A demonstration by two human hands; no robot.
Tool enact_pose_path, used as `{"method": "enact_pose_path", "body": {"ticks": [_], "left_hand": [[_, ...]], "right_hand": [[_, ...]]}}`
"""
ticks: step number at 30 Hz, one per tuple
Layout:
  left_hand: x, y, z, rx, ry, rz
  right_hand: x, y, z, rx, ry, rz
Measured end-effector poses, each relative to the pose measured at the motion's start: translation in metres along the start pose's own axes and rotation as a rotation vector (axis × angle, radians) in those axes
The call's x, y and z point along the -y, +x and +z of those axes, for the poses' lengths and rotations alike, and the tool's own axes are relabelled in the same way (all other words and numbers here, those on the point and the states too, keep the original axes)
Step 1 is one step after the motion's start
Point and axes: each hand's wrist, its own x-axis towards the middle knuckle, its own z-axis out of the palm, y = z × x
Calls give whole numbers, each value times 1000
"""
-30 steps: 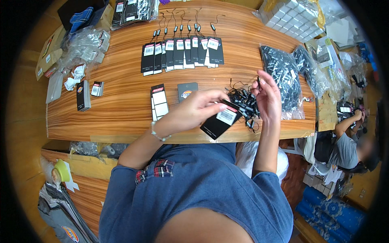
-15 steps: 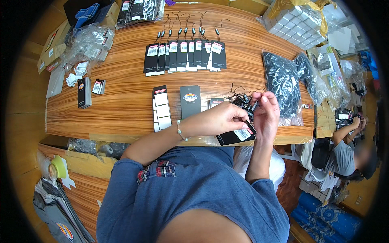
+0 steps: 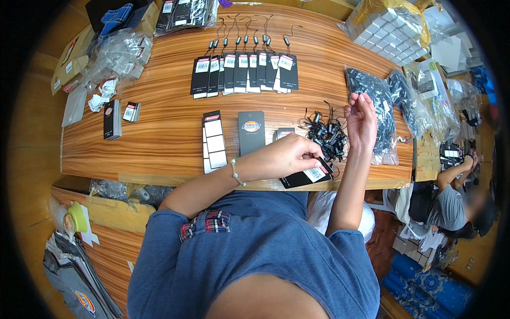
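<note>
My left hand [image 3: 289,155], with a beaded bracelet at the wrist, pinches the corner of black hang tags [image 3: 303,179] with a barcode sticker, near the table's front edge. A short dark cord end shows at their right corner. Raised to the right is my right hand [image 3: 362,122], its fingertips pressed together; what they hold, if anything, is too small to make out. Between the hands lies a tangled pile of black tag strings [image 3: 325,139]. A grey hang tag [image 3: 251,133], a white-panelled tag stack [image 3: 214,143] and a partly covered small tag stack [image 3: 283,133] lie beyond my left forearm.
Several strung hang tags [image 3: 241,72] lie in a row farther back. Bags of black strings [image 3: 372,111] and white boxes [image 3: 380,32] stand at right. Small tag stacks [image 3: 110,121] and plastic-wrapped bundles [image 3: 119,58] are at left. Another person [image 3: 451,207] works at far right.
My right hand has moved up and slightly right, away from the string pile, uncovering more of it. My left hand keeps its pinch on the hang tags, which shifted slightly left.
</note>
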Motion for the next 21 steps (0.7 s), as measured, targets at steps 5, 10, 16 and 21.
{"method": "enact_pose_path", "body": {"ticks": [5, 10, 16, 21], "left_hand": [[2, -1, 3, 11, 5, -9], [1, -7, -12, -337, -141, 209], [-25, -15, -41, -574, -258, 102], [-29, -17, -43, -643, -244, 135]], "right_hand": [[5, -3, 6, 96, 121, -2], [28, -27, 30, 258, 260, -18], [38, -65, 57, 370, -214, -219], [26, -79, 75, 335, -460, -223]]}}
